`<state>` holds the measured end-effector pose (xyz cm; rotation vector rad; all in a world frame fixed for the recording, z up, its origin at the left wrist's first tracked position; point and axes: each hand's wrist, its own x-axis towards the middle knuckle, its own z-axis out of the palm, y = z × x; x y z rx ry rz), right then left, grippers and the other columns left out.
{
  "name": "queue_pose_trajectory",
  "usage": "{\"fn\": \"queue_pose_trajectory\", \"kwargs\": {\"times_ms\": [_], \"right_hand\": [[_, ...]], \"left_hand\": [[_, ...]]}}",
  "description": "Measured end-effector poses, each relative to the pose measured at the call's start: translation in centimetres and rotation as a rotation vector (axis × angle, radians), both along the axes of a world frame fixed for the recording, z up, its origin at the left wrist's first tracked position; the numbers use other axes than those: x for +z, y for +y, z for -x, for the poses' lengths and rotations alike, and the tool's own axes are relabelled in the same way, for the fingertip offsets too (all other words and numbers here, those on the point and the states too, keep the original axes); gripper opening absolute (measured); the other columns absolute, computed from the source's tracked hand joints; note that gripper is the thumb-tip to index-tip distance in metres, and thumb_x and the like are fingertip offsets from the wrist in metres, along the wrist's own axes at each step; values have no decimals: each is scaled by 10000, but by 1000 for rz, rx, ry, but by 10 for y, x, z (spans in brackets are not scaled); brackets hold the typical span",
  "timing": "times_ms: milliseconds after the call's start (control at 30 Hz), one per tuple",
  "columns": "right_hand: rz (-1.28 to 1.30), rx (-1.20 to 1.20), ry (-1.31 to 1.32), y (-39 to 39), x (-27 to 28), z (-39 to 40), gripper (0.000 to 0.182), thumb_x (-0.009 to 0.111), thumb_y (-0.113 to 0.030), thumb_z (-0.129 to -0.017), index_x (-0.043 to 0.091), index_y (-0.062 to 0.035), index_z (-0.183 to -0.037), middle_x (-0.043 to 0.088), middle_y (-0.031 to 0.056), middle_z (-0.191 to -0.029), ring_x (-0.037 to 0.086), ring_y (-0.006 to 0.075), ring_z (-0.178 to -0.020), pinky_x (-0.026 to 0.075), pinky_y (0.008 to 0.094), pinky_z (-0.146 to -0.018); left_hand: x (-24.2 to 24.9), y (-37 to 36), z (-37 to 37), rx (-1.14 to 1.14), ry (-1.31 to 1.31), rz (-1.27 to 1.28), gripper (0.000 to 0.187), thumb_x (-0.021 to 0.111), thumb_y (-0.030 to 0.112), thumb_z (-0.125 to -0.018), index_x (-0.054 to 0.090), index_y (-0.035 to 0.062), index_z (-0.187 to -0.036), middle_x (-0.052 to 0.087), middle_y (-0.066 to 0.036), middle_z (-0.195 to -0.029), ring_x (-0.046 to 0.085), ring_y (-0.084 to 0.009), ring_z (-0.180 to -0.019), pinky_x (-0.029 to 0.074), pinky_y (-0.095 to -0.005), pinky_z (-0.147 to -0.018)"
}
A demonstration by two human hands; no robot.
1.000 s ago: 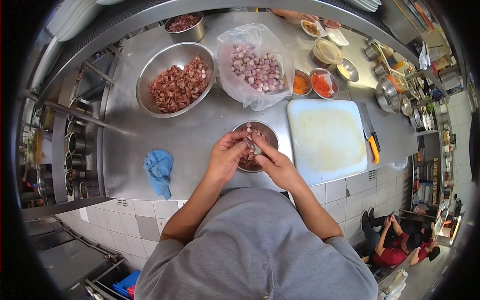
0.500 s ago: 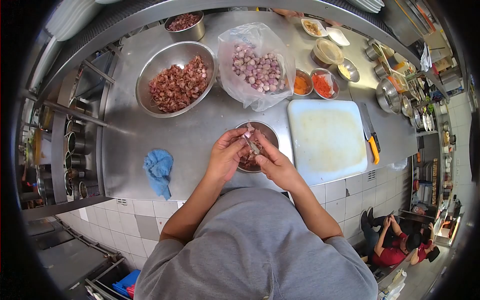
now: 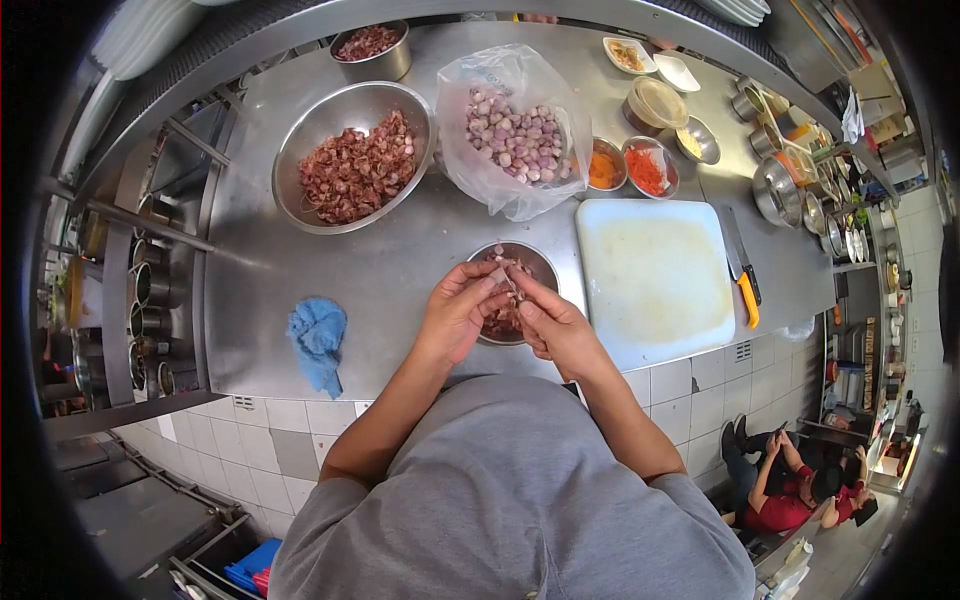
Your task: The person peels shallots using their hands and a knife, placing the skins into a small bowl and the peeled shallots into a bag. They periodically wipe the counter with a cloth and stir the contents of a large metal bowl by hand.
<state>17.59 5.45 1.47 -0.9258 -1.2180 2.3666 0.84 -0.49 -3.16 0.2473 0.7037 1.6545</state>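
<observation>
My left hand point(image 3: 456, 312) and my right hand point(image 3: 562, 325) meet over a small metal bowl point(image 3: 541, 264) holding reddish peels. The left fingers pinch a small pale shallot point(image 3: 499, 275). The right thumb and fingers are pressed together beside it; something thin and pale shows between them, too small to make out. Above the bowl lies a clear plastic bag point(image 3: 458, 165) with many purple shallots point(image 3: 515, 140). At upper left, a large metal bowl point(image 3: 290, 205) holds reddish-brown unpeeled shallots or skins.
Right of the small bowl is a white cutting board point(image 3: 655, 280), with an orange-handled knife point(image 3: 748, 300) beside it. A blue cloth point(image 3: 317, 342) lies at left. Small containers with orange and red food point(image 3: 648, 172) stand behind the board. People in red point(image 3: 780, 505) are at lower right.
My right fingers have closed in and turned near the shallot. The larger piece seen between my hands before no longer shows the same way. The left hand has barely shifted.
</observation>
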Motion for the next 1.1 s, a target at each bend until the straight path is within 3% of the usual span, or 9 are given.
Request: {"fn": "queue_pose_trajectory", "kwargs": {"times_ms": [467,600,700,767,900,1000,1067,1100], "right_hand": [[46,-74,-86,2,-4,-4,504,492,-185,-1026,357,-258,-1506,398,-70,-690,306,26,-529,250,180,-449],[23,-74,-97,0,-4,-5,559,478,-193,-1029,256,-241,-1540,393,-44,-714,316,47,-548,255,193,-461],[30,-81,-99,2,-3,-6,576,466,-199,-1032,215,-209,-1550,388,-23,-741,332,67,-567,265,203,-473],[43,-76,-87,2,-5,-7,578,462,-200,-1032,207,-205,-1551,391,-17,-754,341,73,-572,270,206,-475],[86,-70,-32,3,-12,-5,572,471,-205,-1026,225,-204,-1542,399,-20,-732,350,67,-570,281,204,-475],[60,-63,-6,7,-16,-7,566,467,-208,-1027,227,-174,-1539,401,-17,-741,355,70,-570,285,204,-474],[33,-64,14,9,-17,-12,562,466,-208,-1028,231,-160,-1536,403,-15,-745,357,71,-570,287,205,-472],[26,-94,4,10,-17,-17,554,458,-213,-1030,237,-172,-1537,398,-13,-737,353,76,-560,276,206,-464]], "left_hand": [[-1,0,3,7,-61,20,253,552,14,-919,552,33,-1172,629,-151,-1204,633,-279,-1102,530,-387,-948],[4,1,1,26,-49,17,200,585,26,-928,574,34,-1128,637,-134,-1183,643,-240,-1080,538,-351,-913],[9,8,7,60,94,8,204,590,23,-929,574,29,-1132,642,-114,-1130,652,-222,-1015,540,-331,-864],[19,25,20,104,364,50,219,603,17,-916,575,4,-1133,646,-119,-1097,644,-197,-964,549,-327,-837],[64,99,50,180,777,-115,258,653,60,-905,592,-18,-1143,649,-96,-1077,619,-139,-894,503,-265,-737],[62,158,76,237,991,-163,281,657,71,-900,593,-18,-1158,650,-86,-1089,623,-151,-894,506,-271,-761],[51,177,87,523,1388,-54,251,675,131,-878,647,7,-1095,650,-51,-962,599,-119,-807,506,-273,-741],[38,176,94,589,1499,-64,263,642,182,-921,626,4,-1114,654,-69,-1028,593,-119,-865,498,-270,-753]]}}
